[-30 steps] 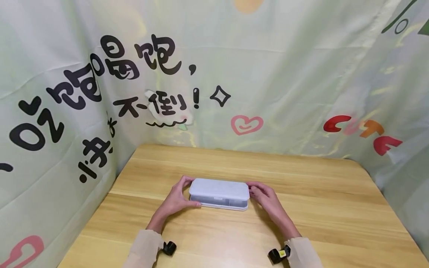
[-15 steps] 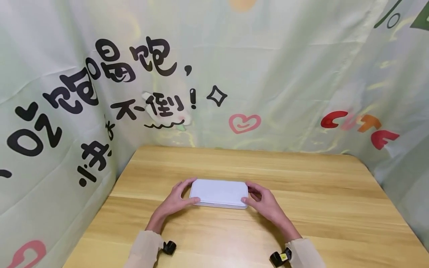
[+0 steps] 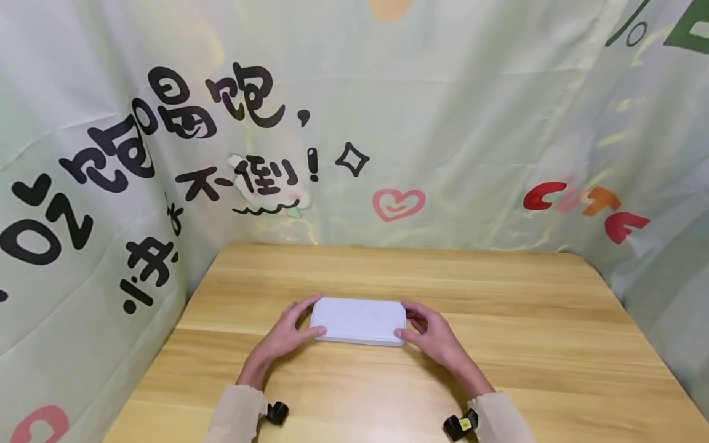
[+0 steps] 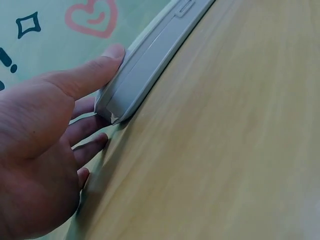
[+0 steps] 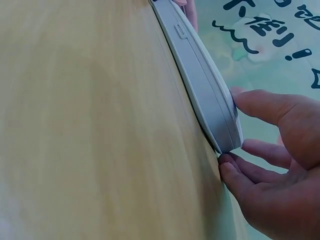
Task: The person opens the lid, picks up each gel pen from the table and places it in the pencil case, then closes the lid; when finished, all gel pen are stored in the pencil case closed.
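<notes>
A pale lavender, oblong pencil case (image 3: 359, 320) lies flat on the wooden table, its lid down. My left hand (image 3: 284, 335) holds the left end, thumb on the lid's front corner and fingers round the far side. At the opposite end my right hand (image 3: 436, 339) grips in the same way, thumb on the near corner. In the left wrist view the long front side of the pencil case (image 4: 150, 70) shows a small latch tab. The right wrist view shows the right thumb on the lid's edge and fingertips low at the end of the pencil case (image 5: 207, 90).
The wood-grain table (image 3: 354, 394) has rounded far corners. A pale green printed curtain (image 3: 471, 123) with black lettering and a pink heart hangs along its back and sides. A small black camera (image 3: 277, 413) is strapped at each wrist, beside beige sleeves (image 3: 235, 412).
The pencil case's lid has come down from partly raised to flat. My right thumb has moved onto its near right corner, and the left thumb has risen onto the lid.
</notes>
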### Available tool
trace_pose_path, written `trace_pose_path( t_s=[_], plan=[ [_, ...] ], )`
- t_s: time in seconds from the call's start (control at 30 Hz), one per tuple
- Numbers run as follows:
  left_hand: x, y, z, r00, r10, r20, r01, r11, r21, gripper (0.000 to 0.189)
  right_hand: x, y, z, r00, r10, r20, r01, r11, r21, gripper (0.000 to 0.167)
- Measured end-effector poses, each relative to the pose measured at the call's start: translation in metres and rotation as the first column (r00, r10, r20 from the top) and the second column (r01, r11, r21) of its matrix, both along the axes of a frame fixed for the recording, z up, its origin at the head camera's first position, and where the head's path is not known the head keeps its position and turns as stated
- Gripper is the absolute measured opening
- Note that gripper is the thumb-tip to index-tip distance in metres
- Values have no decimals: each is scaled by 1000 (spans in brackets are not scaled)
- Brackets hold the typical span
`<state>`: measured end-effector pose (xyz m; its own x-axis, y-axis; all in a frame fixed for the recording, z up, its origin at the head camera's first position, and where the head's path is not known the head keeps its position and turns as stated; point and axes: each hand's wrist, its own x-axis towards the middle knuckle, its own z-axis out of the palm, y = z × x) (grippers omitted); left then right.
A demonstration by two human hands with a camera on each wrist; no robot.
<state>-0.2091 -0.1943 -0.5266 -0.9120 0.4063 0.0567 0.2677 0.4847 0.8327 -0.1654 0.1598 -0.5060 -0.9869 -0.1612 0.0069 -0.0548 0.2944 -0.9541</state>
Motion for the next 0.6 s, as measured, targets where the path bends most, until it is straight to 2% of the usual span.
trace_pose_path(
  t_s=[0.2, 0.37, 0.5, 0.6],
  plan=[
    [4, -4, -4, 1000, 5, 2, -5, 1000, -4, 77, 6, -5, -4, 1000, 0, 5, 0, 1000, -11, 66],
    [7, -10, -5, 1000, 15, -11, -14, 999, 35, 77, 5, -9, -5, 1000, 13, 1, -13, 999, -31, 65],
    [5, -12, -4, 1000, 7, -19, -6, 997, 72, 75, 5, -10, -4, 1000, 19, -9, -20, 999, -31, 65],
    [2, -13, -4, 1000, -2, 10, 0, 989, 150, 69, 5, -7, -3, 999, 35, -18, -35, 999, -23, 62]
  ],
)
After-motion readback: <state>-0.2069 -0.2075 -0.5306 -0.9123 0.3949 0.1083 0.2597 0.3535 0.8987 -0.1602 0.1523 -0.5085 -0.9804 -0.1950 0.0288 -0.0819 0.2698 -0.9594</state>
